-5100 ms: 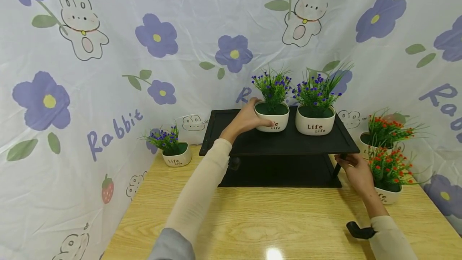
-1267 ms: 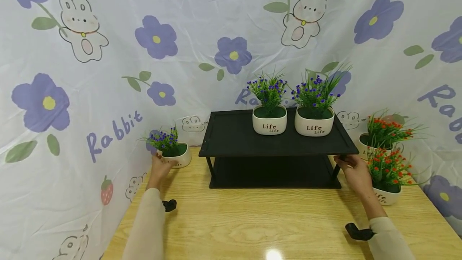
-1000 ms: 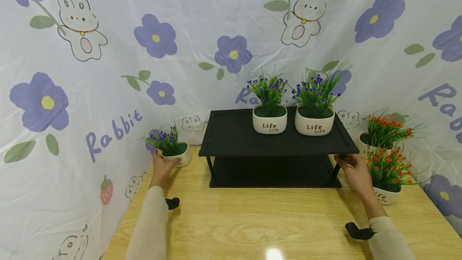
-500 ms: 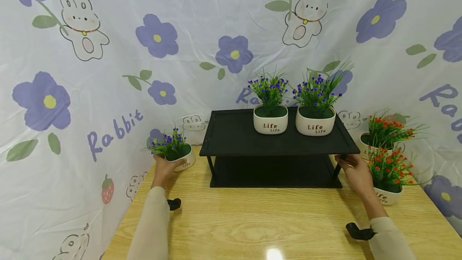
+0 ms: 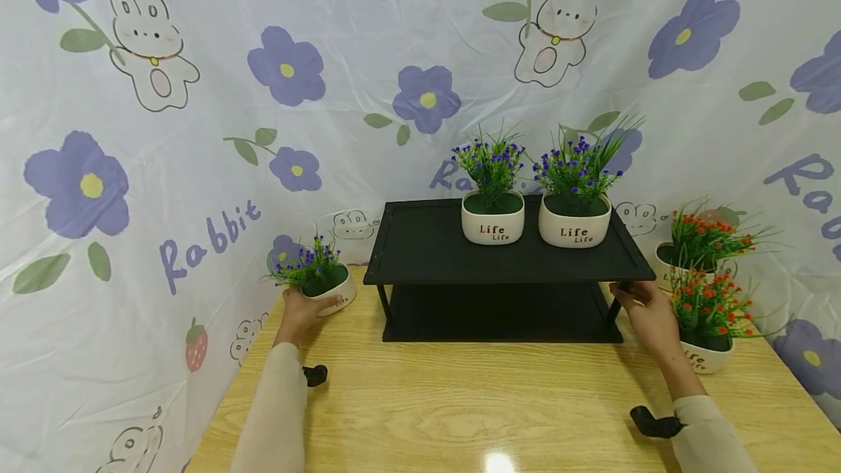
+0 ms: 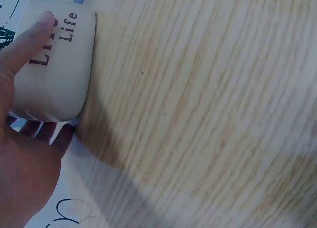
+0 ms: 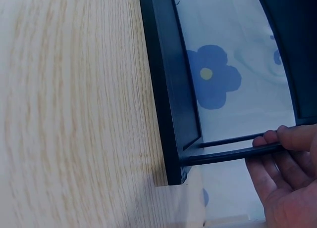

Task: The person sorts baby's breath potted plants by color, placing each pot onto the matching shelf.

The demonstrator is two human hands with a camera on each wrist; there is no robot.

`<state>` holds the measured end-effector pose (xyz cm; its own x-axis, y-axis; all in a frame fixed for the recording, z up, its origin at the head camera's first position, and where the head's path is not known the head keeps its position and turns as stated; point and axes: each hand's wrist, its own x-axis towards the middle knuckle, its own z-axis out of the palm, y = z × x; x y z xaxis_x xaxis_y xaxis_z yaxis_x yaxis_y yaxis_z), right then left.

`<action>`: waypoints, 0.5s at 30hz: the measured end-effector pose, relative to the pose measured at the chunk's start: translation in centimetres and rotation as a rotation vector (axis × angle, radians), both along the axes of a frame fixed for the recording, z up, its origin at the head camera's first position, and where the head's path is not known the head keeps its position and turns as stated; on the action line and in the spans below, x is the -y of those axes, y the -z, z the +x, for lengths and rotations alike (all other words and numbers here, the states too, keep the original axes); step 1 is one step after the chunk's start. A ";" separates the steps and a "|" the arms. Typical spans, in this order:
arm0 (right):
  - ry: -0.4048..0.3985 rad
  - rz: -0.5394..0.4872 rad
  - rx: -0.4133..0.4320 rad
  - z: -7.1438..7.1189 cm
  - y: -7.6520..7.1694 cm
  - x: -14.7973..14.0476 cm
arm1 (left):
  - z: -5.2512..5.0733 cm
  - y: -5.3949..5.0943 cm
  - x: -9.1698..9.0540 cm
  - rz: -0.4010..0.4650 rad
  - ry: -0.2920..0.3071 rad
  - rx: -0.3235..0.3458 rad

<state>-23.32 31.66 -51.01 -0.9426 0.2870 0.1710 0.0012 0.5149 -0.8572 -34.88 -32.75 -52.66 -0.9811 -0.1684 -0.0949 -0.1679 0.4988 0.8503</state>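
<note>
white pot (image 6: pixel 59 87) grasped by left hand (image 5: pixel 302 314); black rack (image 5: pixel 427 243) set rightward, between hands, its post (image 7: pixel 223 156) gripped by right hand (image 5: pixel 652 318).

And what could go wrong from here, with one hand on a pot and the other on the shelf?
The left hand's grip holds the leftmost pot by one end, so it might swivel if lifted. The right hand's grip is on the shelf post; a tug could shift the black shelf and rock the two pots on top. The front orange-flowered pot stands close to that hand and could get knocked.
</note>
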 end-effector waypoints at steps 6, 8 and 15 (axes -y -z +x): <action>0.002 -0.003 0.001 0.0 0.0 0.0 | 0.4 -0.2 -0.5 0.051 0.014 0.010; 0.004 -0.005 0.012 0.0 0.0 0.0 | 0.5 -0.2 -0.6 0.050 0.016 0.006; 0.007 -0.007 0.027 0.0 -0.1 0.1 | 0.4 -0.3 -0.8 0.040 0.007 -0.035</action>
<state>-23.31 31.60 -50.88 -0.9446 0.2949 0.1439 0.0279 0.5092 -0.8602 -34.45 -31.93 -52.37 -0.9852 -0.1581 -0.0667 -0.1340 0.4657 0.8747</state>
